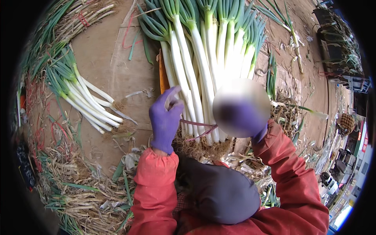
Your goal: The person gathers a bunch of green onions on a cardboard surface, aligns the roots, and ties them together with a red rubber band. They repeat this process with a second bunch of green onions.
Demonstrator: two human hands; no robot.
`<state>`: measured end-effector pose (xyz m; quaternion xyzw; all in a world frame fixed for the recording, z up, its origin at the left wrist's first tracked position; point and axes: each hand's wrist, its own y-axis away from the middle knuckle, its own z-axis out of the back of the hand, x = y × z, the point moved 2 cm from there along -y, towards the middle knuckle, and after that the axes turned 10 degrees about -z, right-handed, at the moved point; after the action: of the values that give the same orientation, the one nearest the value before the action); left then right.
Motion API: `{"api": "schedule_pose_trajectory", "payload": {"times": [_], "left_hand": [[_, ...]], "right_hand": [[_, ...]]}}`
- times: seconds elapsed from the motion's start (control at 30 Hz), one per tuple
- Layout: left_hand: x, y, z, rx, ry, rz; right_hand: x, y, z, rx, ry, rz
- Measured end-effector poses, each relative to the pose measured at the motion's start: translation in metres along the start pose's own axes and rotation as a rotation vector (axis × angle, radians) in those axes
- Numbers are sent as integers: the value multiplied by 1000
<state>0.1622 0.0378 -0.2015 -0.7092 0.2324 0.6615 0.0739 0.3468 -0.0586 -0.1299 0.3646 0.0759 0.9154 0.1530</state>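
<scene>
A thick bunch of large green onions point(191, 76) lies before me, white stalks side by side, leaves pointing away and roots point(205, 148) towards me. Across the stalks, just above the roots, runs a dark pink tie point(195, 122) with a loose end. At the bunch's left edge is my left hand point(167, 117) in a purple knit glove, its fingers curled near the outer stalks; whether they grip anything is unclear. My right hand point(243, 114), also gloved in purple, is over the right side of the bunch by the tie. A blurred patch hides its fingers.
A smaller group of green onions point(88, 100) lies at left. An orange edge point(163, 73) shows beside the bunch. Dry leaf scraps point(91, 188) cover the near-left ground. Red string point(60, 129) lies at left. A dark cloth-covered shape point(223, 194) is below my hands.
</scene>
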Motion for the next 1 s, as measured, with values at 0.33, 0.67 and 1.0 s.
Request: {"api": "schedule_pose_trajectory", "payload": {"times": [0.33,0.67,1.0], "left_hand": [[16,-33,-8,221,-483,-75],[24,-20,7,196,78,172],[13,40,3,66,646,189]], "right_hand": [[-21,6,-19,33,-466,-264],[-26,9,-26,43,-546,-313],[-13,9,-34,-167,52,-129]]}}
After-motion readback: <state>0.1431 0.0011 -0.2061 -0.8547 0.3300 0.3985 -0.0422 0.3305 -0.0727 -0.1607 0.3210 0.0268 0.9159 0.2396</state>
